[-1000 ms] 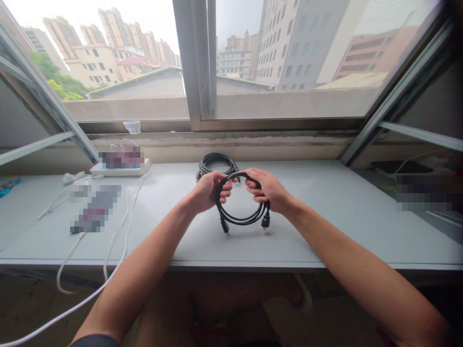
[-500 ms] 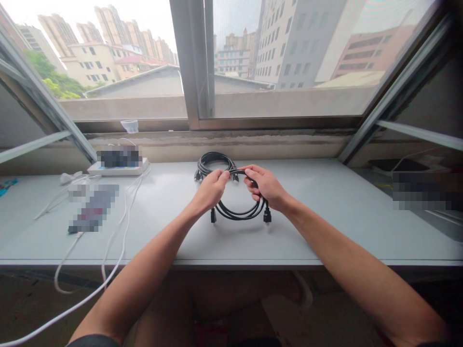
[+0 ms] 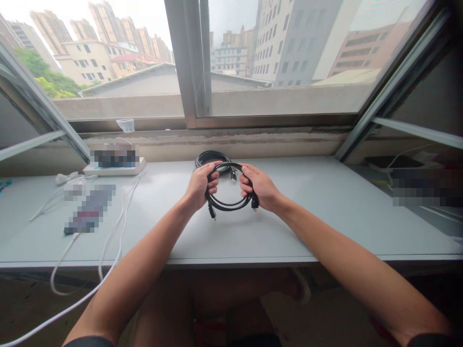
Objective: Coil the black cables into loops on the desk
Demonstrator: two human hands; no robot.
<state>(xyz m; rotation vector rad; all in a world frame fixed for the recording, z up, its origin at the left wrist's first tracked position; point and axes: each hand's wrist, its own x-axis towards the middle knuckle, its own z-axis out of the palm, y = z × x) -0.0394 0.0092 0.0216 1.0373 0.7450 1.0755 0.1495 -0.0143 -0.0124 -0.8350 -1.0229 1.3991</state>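
Between my two hands I hold a coiled black cable (image 3: 231, 208) above the tabletop. My left hand (image 3: 201, 185) is closed around the coil's left side, and my right hand (image 3: 262, 187) grips its right side. One black plug (image 3: 211, 212) dangles below my left hand. The other plug (image 3: 255, 201) hangs by my right hand. Just behind, a second coiled black cable (image 3: 208, 156) lies on the table, partly hidden by my left hand and the held coil.
The pale table (image 3: 311, 217) runs beneath the window. On the left are a white power strip (image 3: 132, 169), a blurred-out phone-like object (image 3: 90, 209) and white cords (image 3: 121, 241). A clear plastic cup (image 3: 125, 126) rests on the sill. Dark, partly blurred items (image 3: 427, 185) lie far right.
My hands have moved apart from the coil's top to its two sides. The held coil looks smaller and rounder, and its plugs hang closer in.
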